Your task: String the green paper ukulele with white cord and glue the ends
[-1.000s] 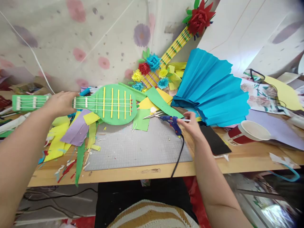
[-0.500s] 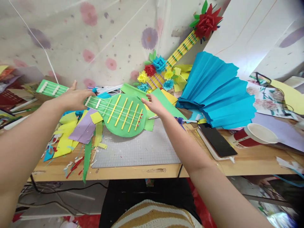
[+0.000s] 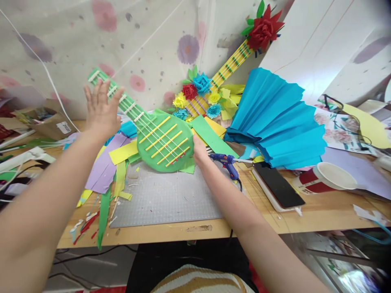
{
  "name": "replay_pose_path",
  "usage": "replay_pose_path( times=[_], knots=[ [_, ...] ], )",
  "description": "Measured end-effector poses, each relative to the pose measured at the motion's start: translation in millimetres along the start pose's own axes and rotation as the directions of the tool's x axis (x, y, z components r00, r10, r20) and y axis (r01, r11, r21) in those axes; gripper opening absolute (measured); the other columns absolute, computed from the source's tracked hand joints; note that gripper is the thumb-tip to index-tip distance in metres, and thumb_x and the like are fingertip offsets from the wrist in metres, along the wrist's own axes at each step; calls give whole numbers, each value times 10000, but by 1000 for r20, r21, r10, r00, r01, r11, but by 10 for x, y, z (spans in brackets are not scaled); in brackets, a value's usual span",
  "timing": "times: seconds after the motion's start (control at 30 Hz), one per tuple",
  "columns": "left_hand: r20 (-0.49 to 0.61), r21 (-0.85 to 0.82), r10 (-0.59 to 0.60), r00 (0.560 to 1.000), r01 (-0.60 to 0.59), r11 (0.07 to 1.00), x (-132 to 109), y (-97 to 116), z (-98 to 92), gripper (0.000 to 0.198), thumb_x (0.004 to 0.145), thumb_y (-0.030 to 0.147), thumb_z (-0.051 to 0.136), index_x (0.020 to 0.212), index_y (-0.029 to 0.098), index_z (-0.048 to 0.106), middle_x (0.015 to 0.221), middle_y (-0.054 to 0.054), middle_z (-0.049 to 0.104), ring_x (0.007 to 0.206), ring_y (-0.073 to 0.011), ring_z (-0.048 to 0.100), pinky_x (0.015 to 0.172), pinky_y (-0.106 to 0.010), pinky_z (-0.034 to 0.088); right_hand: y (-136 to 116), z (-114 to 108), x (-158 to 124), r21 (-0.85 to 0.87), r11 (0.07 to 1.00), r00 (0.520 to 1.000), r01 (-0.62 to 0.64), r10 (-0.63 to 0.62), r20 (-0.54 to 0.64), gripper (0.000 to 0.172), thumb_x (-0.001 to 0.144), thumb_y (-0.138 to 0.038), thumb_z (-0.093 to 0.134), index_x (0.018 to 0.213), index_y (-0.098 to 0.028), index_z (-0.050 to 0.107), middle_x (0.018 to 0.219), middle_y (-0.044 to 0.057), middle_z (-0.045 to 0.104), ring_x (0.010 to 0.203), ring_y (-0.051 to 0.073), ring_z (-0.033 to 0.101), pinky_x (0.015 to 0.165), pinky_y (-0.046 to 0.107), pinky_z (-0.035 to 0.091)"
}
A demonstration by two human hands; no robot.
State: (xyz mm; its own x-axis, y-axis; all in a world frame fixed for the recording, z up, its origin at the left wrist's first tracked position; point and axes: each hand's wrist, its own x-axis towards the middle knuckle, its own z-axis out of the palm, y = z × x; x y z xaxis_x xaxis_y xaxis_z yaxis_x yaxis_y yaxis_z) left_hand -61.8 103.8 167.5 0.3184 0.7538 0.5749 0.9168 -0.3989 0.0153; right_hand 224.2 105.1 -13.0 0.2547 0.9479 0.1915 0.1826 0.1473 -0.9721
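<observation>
A green paper lute [image 3: 161, 142] with yellow bars, white strings and small red pegs is tilted, its neck rising to the upper left. My left hand [image 3: 103, 109] is at the neck, fingers spread over its edge and strings. My right hand [image 3: 199, 149] holds the right edge of the round body; its fingertips are hidden behind it. The body is above a grey cutting mat [image 3: 165, 199]. Green, yellow and purple paper scraps [image 3: 108, 162] lie to the left of the body. A blue glue gun [image 3: 226, 162] lies just right of my right hand.
A yellow paper instrument with flowers [image 3: 229, 69] leans at the back wall. Right of it stands a pleated blue paper fan [image 3: 281, 118]. A black phone [image 3: 279, 185] and a paper cup [image 3: 325, 179] are at the right. A cardboard box [image 3: 51, 122] sits at the left.
The lute's neck has swung upward, and my left hand has moved up and right with it. My right hand has closed on the body's right edge. The glue gun is now more visible.
</observation>
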Motion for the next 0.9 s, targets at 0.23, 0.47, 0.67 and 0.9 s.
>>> replay_pose_path(
  times=[0.23,0.47,0.67,0.9],
  knots=[
    [164,-638,-602,782,549,540,-884,494,889,550,784,272,574,1301,196,403,1340,-148,485,1198,-235,521,1017,-437,434,83,67,-86,152,974,967,-169,194,-167,732,891,-555,104,1429,-113,329,1460,130,390,1376,193,335,1111,401,310],
    [535,-801,-440,721,598,6,-1161,625,1401,759,625,283,751,1321,208,456,1308,-156,547,1105,-278,601,910,-466,526,116,146,-43,238,951,940,-199,254,-227,715,887,-551,125,1426,-133,339,1430,123,431,1372,193,339,1122,410,297],
    [576,-815,-379,724,546,-194,-1144,543,1453,598,642,252,747,1200,185,543,1171,-117,649,1103,-252,610,924,-424,532,130,211,34,263,943,937,-204,266,-226,681,897,-526,138,1427,-153,347,1362,124,509,1364,203,355,1108,434,315],
    [581,-809,-482,657,530,-253,-1081,605,1529,366,700,167,689,1027,193,527,1062,-71,679,981,-200,662,863,-425,558,90,245,-66,330,908,897,-257,351,-267,656,880,-511,168,1369,-138,395,1448,97,421,1346,173,384,1112,381,307]
  ],
)
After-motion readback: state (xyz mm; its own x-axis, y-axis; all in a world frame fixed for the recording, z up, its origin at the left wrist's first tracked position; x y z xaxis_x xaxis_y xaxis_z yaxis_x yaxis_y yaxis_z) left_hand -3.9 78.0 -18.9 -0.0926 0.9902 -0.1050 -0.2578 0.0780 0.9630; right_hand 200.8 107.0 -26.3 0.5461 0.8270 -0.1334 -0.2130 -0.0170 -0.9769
